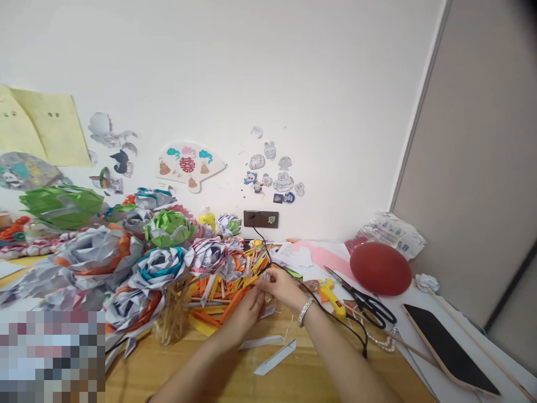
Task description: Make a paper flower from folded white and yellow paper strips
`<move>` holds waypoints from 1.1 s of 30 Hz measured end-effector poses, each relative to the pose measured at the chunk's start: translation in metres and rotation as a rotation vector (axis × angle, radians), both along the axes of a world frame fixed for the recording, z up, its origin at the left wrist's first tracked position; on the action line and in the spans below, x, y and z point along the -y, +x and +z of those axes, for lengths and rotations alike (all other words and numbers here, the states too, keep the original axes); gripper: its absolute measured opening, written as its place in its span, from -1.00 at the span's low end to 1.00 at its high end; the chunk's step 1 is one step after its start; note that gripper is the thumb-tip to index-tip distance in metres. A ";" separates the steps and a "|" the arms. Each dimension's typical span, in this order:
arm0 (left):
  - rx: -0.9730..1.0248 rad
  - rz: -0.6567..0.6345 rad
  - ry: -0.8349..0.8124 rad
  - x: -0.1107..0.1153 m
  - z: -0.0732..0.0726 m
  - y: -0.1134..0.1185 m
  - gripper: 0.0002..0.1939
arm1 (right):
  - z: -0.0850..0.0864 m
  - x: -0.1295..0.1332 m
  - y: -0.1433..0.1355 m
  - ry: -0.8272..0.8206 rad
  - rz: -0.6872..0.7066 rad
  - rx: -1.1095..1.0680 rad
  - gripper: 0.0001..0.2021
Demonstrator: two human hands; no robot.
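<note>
Over the wooden table, my left hand (250, 307) and my right hand (280, 286) meet with fingers closed. Between the fingertips shows a small whitish piece (265, 276) that looks like folded paper; the fingers cover most of it. A silver bracelet is on my right wrist. Orange and yellow folded paper strips (218, 299) are heaped just beyond and left of my left hand. Nearer to me, two folded white paper strips (276, 357) lie on the wood. A yellow glue gun (333, 296) rests right of my right hand, its black cable running nearby.
Folded paper flowers (157, 267) crowd the left side beside a bundle of thin tan strips (173, 313). Black-handled scissors (364, 305), a bead string (384, 341), a red balloon (381, 268) and a phone (453, 350) lie at right. A wall socket (260, 219) holds a plug.
</note>
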State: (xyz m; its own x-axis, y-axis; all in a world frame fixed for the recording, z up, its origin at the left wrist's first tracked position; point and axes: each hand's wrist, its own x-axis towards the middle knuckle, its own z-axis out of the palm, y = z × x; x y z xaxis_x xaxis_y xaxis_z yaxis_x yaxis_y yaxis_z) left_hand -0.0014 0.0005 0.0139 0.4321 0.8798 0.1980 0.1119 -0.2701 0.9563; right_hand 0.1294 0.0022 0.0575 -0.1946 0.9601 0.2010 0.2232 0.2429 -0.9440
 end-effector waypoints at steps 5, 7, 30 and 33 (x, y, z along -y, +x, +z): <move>0.100 -0.137 -0.173 -0.007 0.001 -0.006 -0.52 | -0.004 -0.007 0.005 -0.001 0.058 -0.035 -0.60; 0.129 -0.168 -0.220 -0.009 0.002 -0.008 -0.52 | -0.004 -0.008 0.007 -0.004 0.061 -0.046 -0.60; -0.086 -0.015 0.102 -0.009 -0.004 -0.006 -0.63 | 0.000 -0.008 0.014 -0.168 0.090 -0.168 -0.75; -0.100 0.034 0.166 -0.009 -0.003 -0.002 -0.71 | -0.002 -0.009 0.010 -0.224 0.017 -0.217 -0.79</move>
